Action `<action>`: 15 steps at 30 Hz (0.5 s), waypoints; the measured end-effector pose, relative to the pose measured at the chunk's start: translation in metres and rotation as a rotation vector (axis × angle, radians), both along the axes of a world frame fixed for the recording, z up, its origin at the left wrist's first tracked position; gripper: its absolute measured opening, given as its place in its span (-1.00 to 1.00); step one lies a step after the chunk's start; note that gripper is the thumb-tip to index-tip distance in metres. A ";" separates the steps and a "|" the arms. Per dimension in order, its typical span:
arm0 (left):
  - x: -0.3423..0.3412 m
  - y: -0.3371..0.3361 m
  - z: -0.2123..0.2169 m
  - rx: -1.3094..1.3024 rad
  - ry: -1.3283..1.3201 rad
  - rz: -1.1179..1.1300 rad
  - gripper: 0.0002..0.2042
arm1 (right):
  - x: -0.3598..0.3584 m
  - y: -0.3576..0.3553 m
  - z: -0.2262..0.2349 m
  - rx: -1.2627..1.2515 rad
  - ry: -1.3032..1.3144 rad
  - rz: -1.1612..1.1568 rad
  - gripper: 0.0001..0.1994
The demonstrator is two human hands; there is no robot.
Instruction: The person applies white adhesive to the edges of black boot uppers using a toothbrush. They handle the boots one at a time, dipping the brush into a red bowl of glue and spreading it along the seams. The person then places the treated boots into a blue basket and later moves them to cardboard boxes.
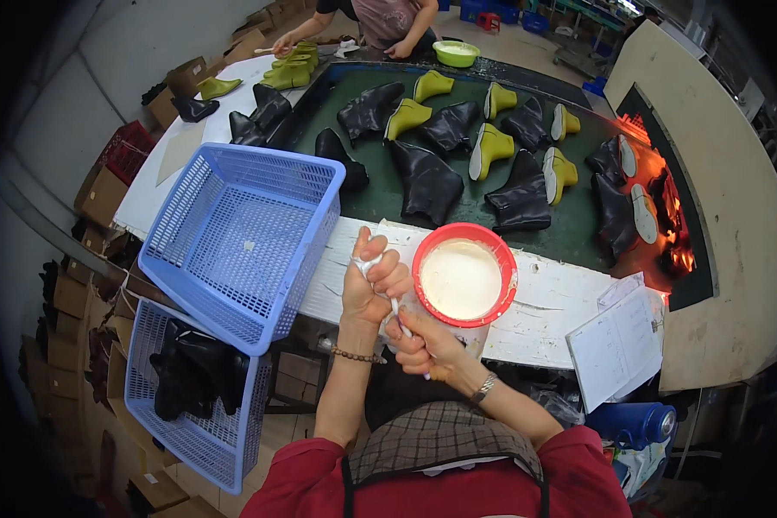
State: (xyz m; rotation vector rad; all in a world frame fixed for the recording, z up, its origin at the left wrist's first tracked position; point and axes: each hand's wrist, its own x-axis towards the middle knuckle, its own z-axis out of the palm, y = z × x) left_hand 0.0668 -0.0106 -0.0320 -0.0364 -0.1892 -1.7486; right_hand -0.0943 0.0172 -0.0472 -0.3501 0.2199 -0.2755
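"Left of the grip?"
"Blue basket (309, 259)."
"Within it?"
"Left hand (373, 281) clenched round a white stick (395, 307) up top, right hand (436, 347) closed lower down on it."
"Right of the grip?"
"Red bowl (508, 285), just beside."

To our L we've a blue mesh basket (250, 226) tilted by the white surface (544, 298), w/ a 2nd blue basket (249, 427) below. Farther L, we see cardboard boxes (105, 194) & a red plastic crate (128, 154). Lower R: white paper sheets (615, 345) nr a blue vacuum flask (617, 423). In the bkgd, a co-worker (397, 22) beside a lime-green bowl (456, 61), plus a red stool (489, 22).
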 end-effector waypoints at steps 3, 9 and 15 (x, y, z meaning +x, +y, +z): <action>-0.006 -0.012 0.004 0.134 -0.298 0.337 -0.53 | 0.001 -0.007 -0.003 -1.014 0.436 -0.514 -0.66; 0.021 -0.044 0.006 0.359 -0.599 0.903 -0.52 | -0.038 0.008 0.011 -1.882 1.041 -0.513 -0.82; -0.001 -0.020 0.015 0.303 -0.729 0.537 -0.58 | -0.048 -0.007 0.038 -1.669 1.035 -0.676 -0.85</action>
